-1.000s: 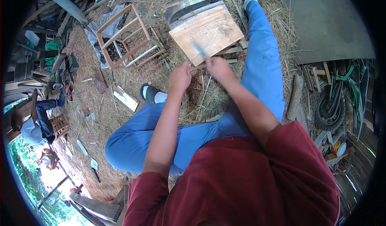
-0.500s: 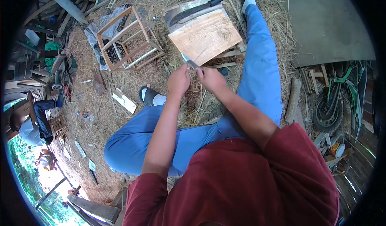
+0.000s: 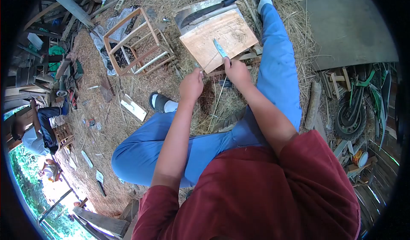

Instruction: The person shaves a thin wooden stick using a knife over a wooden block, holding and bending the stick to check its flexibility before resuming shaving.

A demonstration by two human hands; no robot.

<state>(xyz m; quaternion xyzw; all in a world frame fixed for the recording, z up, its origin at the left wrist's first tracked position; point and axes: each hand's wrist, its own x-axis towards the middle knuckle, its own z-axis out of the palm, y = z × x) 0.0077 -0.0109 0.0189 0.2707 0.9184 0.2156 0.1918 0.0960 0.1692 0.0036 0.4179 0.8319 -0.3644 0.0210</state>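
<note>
My right hand [image 3: 238, 74] is closed round the handle of a small knife [image 3: 220, 48]. The blade points up and away, over the light wooden board [image 3: 215, 37]. To its left, my left hand [image 3: 191, 86] is closed in a pinch near the board's lower corner. A faint thin thing shows at its fingertips, too small to make out. A machete [image 3: 207, 13] with a black handle lies across the far edge of the board.
A wooden frame [image 3: 136, 43] stands on the straw-covered ground left of the board. My outstretched leg [image 3: 278, 65] runs along the board's right side. A flat grey sheet [image 3: 352, 26] and a wheel [image 3: 349, 119] are at the right. Another person [image 3: 34, 133] sits far left.
The knife in my right hand has moved up and right, away from my left hand, and its blade now shows over the board. My left hand has stayed nearly in place.
</note>
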